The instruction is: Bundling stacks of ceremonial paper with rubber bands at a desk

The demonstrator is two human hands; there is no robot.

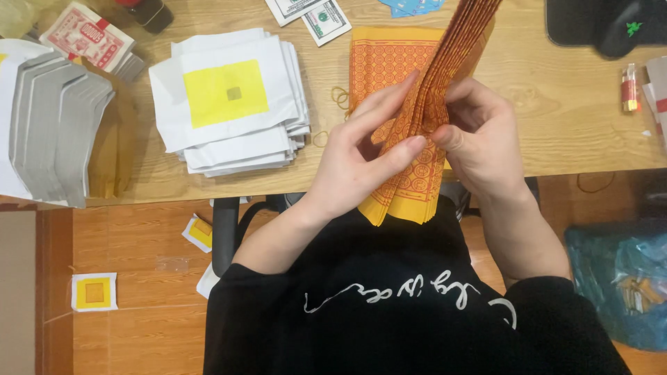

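Note:
Both my hands hold one thick stack of orange-yellow printed paper sheets, tilted on edge over the table's front edge. My left hand grips it from the left, index finger stretched up along the sheets and thumb pressed on their face. My right hand pinches the stack from the right, thumb meeting the left thumb. A flat pile of the same orange sheets lies on the wooden table behind the hands.
A pile of white papers with yellow squares lies left, silver-faced papers farther left. Rubber bands, banknote-like papers, a black mouse and a small lighter are on the table. A blue plastic bag sits on the floor.

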